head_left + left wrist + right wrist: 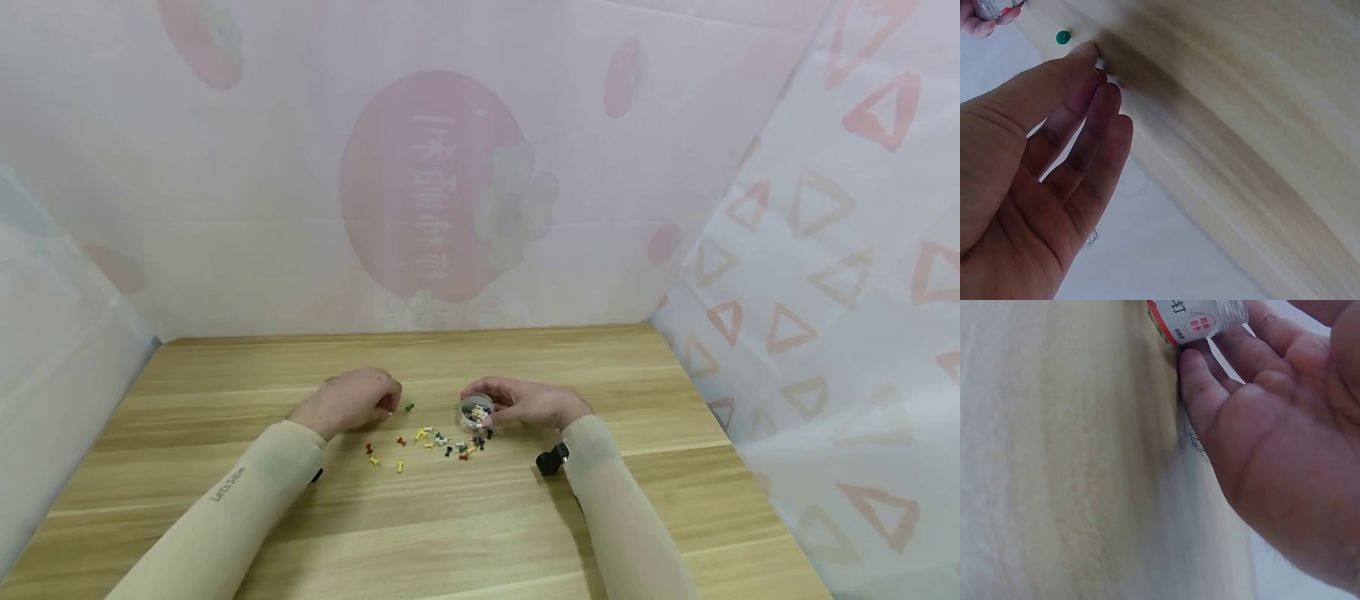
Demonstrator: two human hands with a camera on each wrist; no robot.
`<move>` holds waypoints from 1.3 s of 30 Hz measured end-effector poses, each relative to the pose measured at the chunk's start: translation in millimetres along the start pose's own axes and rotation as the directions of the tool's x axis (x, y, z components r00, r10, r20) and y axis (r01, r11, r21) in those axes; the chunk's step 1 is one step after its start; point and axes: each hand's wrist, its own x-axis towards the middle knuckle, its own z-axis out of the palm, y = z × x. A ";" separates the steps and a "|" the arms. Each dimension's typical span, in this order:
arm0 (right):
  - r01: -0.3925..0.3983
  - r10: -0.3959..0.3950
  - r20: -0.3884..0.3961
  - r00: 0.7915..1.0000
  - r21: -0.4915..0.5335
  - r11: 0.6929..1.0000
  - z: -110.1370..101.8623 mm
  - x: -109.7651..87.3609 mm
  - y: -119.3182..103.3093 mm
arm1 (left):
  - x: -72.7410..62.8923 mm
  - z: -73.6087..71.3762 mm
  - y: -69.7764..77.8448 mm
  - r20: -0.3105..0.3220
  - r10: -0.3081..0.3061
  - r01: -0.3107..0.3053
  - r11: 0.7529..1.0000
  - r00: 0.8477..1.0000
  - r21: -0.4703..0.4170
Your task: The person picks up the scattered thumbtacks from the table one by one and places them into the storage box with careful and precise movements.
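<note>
1. I am watching from far off, and the left hand point(351, 402) is bending its fingers, with thumb and first finger almost meeting. They seem to be pinching a yellow pin point(389, 412), mostly hiding from me.
2. I am worrying about that pin: a weak pinch could drop it, and a careless one could bring a prick.
3. The right hand point(536, 402) is curling around the jar point(1194, 322), opening only as wide as the jar, thumb on the near side, other fingers on the far side.
4. The jar is showing me mixed pins inside. I cannot tell if it is leaning. A bump or a slipping grip could spill it.
5. A green pin point(408, 407) is lying between the hands, nearer the left one. A brushing finger could roll it.
6. More loose pins point(439, 439) are lying on the table point(420, 533), nearer me; dark ones are sitting just beside the jar, where a sliding hand could get poked.
</note>
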 end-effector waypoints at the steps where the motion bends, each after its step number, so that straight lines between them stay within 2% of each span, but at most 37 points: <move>1: -0.001 0.001 0.001 1.000 0.001 1.000 0.1 0.2 0.4 | 0.7 0.6 -0.3 -0.001 -0.001 0.001 1.000 1.000 0.000; 9: 0.001 -0.001 0.010 1.000 -0.003 1.000 -1.4 0.3 1.0 | 1.8 -1.4 2.0 -0.017 -0.004 0.004 1.000 1.000 -0.019; 14: -0.006 0.006 0.011 1.000 -0.007 1.000 -1.4 0.7 -0.3 | 2.9 -4.6 8.4 -0.075 0.027 -0.028 1.000 0.997 -0.005; 18: -0.009 0.009 0.008 1.000 0.002 1.000 -1.6 1.2 -0.2 | 7.8 -5.6 17.9 -0.103 0.056 -0.056 0.998 0.993 0.003; 24: -0.011 0.011 0.006 1.000 0.007 1.000 -1.2 -0.1 -0.4 | 16.5 -3.5 34.0 -0.124 0.062 -0.068 0.997 0.990 -0.042; 32: -0.016 0.016 0.008 1.000 -0.004 1.000 -0.1 -0.7 -2.5 | 22.9 3.0 55.2 -0.156 0.059 -0.078 0.990 0.986 -0.117; 39: 0.004 -0.004 0.024 1.000 -0.006 1.000 -0.5 0.3 -2.7 | 25.5 5.7 77.0 -0.184 0.034 -0.059 0.990 0.982 -0.130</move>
